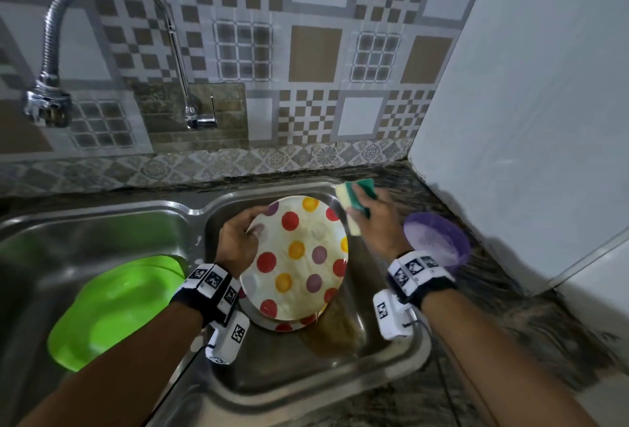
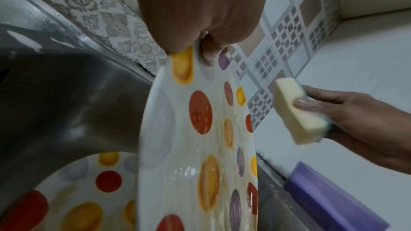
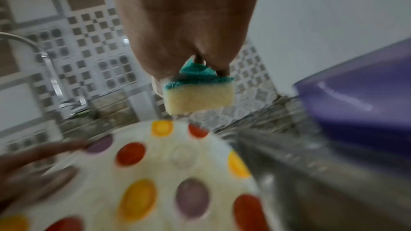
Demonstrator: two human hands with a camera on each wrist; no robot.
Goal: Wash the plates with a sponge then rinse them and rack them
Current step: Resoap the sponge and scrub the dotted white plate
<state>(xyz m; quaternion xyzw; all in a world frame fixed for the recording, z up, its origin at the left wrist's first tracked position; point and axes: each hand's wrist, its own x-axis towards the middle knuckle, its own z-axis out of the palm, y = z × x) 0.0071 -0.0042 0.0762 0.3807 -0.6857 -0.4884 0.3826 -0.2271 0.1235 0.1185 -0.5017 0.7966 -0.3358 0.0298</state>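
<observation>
Steel sink [image 1: 391,351], first plate [image 1: 299,256] tilted up, unscrubbed.
Left hand [image 1: 238,239] grips its rim; right hand [image 1: 377,222] grips the sponge [image 1: 354,205] beside it. Rinsing, racking remain.

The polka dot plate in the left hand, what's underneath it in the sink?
Under the held plate lies a second dotted plate on the sink floor, with brownish water beside it. Most of that lower plate is covered, so whether more plates sit beneath cannot be seen.

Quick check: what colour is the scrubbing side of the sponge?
Green, on the yellow foam sponge held by the right hand; clearest in the head view.
</observation>
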